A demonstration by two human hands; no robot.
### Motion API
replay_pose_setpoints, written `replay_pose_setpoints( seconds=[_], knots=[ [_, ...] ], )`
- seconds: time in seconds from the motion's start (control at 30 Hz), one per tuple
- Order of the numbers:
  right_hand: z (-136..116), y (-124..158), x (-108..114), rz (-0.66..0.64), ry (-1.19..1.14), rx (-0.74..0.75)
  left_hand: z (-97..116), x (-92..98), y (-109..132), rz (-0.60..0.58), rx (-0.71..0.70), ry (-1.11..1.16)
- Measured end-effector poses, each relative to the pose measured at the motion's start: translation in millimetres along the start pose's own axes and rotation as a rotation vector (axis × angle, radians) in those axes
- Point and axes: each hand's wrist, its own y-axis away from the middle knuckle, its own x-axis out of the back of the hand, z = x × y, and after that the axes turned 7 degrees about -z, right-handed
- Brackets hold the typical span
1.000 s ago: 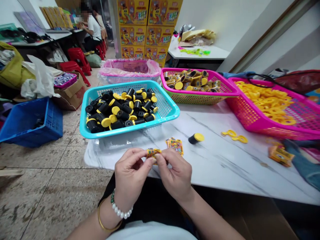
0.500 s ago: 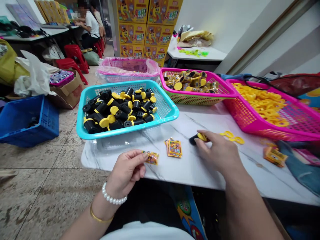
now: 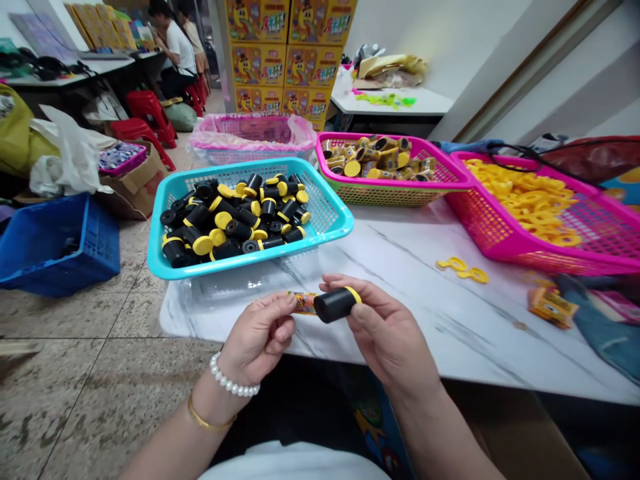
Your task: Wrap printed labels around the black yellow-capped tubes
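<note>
My left hand (image 3: 261,333) pinches a small orange printed sticker (image 3: 303,303) between thumb and forefinger. My right hand (image 3: 385,330) grips a black cylinder with a yellow cap (image 3: 336,304), held sideways right beside the sticker, over the near edge of the white marble table (image 3: 415,267). A turquoise basket (image 3: 330,215) behind the hands holds several more black and yellow cylinders (image 3: 235,220).
A pink basket (image 3: 400,193) holds labelled cylinders; another pink basket (image 3: 505,240) at right holds yellow rings. Two loose yellow rings (image 3: 463,269) lie on the table. A blue crate (image 3: 55,243) stands on the floor at left. Stacked yellow cartons (image 3: 287,57) and seated people (image 3: 173,50) are behind.
My right hand reached out to the loose cylinder on the table, picked it up and brought it back next to the sticker in my left hand.
</note>
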Motion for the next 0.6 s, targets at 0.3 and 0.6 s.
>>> replay_pose_setpoints(
  seconds=[0.3, 0.6],
  knots=[
    [-4, 8, -10, 0.095, 0.283, 0.110, -3, 1.2, -2, -0.047, -0.014, 0.048],
    [-6, 12, -17, 0.049, 0.397, 0.115, -6, 4.6, -4, -0.039, 0.009, 0.043]
  ],
)
